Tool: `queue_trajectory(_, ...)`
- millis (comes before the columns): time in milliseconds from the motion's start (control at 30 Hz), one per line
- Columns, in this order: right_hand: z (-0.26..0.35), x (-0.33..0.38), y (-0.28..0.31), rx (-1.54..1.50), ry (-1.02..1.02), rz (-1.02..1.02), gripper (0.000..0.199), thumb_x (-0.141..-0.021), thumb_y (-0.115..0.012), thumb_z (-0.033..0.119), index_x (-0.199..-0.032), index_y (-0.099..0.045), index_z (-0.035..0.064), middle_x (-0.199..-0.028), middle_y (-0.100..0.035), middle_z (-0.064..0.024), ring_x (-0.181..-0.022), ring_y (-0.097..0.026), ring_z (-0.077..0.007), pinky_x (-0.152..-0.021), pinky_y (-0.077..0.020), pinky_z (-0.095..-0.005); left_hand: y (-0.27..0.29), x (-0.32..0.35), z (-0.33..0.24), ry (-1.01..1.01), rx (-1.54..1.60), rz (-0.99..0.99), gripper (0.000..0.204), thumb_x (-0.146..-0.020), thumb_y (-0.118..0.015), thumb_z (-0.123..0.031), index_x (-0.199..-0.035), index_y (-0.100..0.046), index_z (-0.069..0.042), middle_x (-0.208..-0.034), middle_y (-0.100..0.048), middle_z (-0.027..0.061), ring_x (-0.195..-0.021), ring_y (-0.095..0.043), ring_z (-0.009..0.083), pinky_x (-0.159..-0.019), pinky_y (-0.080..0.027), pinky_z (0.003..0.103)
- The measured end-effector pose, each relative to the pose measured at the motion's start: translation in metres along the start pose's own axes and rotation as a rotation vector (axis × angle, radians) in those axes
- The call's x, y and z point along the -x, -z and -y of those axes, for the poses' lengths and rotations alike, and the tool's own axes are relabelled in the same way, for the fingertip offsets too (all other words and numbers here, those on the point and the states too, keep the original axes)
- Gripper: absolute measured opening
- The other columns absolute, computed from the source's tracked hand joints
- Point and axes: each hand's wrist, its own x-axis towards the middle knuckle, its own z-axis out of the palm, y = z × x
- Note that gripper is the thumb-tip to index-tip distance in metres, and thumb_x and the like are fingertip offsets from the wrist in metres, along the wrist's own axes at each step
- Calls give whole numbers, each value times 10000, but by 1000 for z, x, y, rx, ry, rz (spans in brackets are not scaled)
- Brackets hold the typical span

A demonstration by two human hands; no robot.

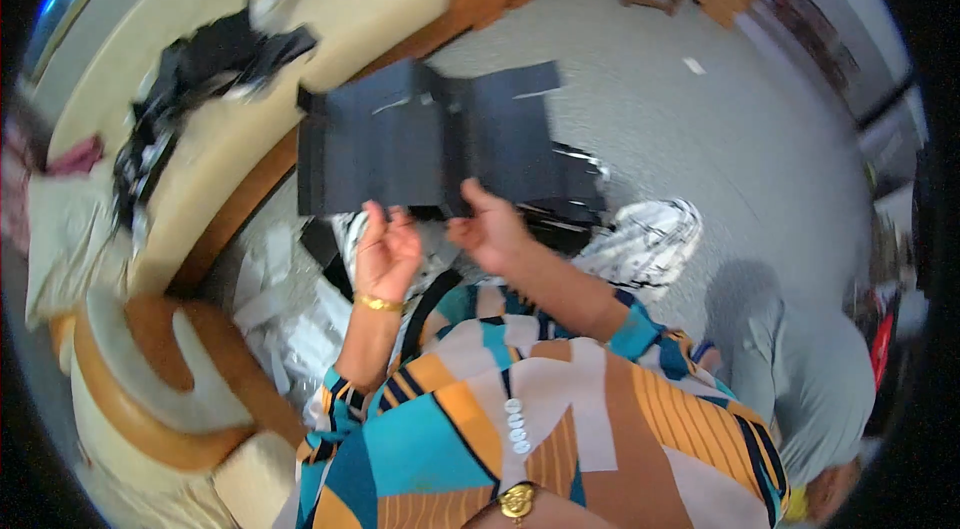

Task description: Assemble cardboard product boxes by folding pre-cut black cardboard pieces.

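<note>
- The left hand (pixel 385 251) and right hand (pixel 490 227) each pinch the lower edge of a dark, flat folded sheet (pixel 430 137), held up in front of the person, above the grey floor (pixel 700 129).
- Its long axis runs left to right, slightly tilted; the centre crease stands roughly upright and the broad face is turned toward the camera.
- Risk, as a judgement: gripped only along the bottom edge, the sheet may flop over or fold shut at the crease and slip onto the white paper scraps (pixel 290 319) below.
</note>
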Motion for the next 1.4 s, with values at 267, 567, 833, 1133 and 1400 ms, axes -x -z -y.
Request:
queue_trajectory(267, 26, 10, 23, 230, 203, 57, 291, -826, -560, 355, -893, -555, 72, -783, -562, -24, -581, -522, -125, -511, -438, -234, 4, -27, -9, -46, -458, -198, 168, -850, -539, -222, -959, -576, -99, -924, -625, 42, -736, -589, 179, -638, -479, 289)
queue_trajectory(567, 52, 5, 82, 371, 518, -226, 382, -783, -597, 411, -881, -592, 41, -813, -567, -19, -595, -492, -114, -522, -422, -223, 80, -74, -37, -25, -691, -255, 341, -784, -628, -284, -999, -556, -29, -1030, -593, 67, -833, -588, 146, -627, -494, 239)
queue_trajectory(833, 74, -10, 97, 43, 555, -298, 435, -771, -606, 358, -1086, -493, 78, -1004, -544, -68, -723, -541, -211, -553, -452, -333, 89, -95, -43, 241, -496, -216, 355, -787, -616, -309, -939, -545, 5, -777, -585, 69, -602, -492, 141, -535, -428, 247)
queue_trajectory(1133, 63, -40, 90, -379, 311, -477, 365, -779, -607, 307, -1031, -490, 71, -928, -527, -66, -769, -534, -214, -582, -486, -332, 110, -152, -73, 187, -487, -868, 364, -703, -704, -274, -894, -508, -34, -702, -467, 41, -665, -432, 168, -579, -366, 296)
queue_trajectory(1400, 62, -76, 165, -408, 379, -394, 324, -757, -614, 180, -1056, -519, 98, -1062, -548, -51, -966, -495, -241, -819, -405, -390, 115, -152, -38, 98, -784, -738, 246, -754, -664, -259, -876, -532, -91, -818, -588, 51, -550, -489, 147, -461, -428, 261)
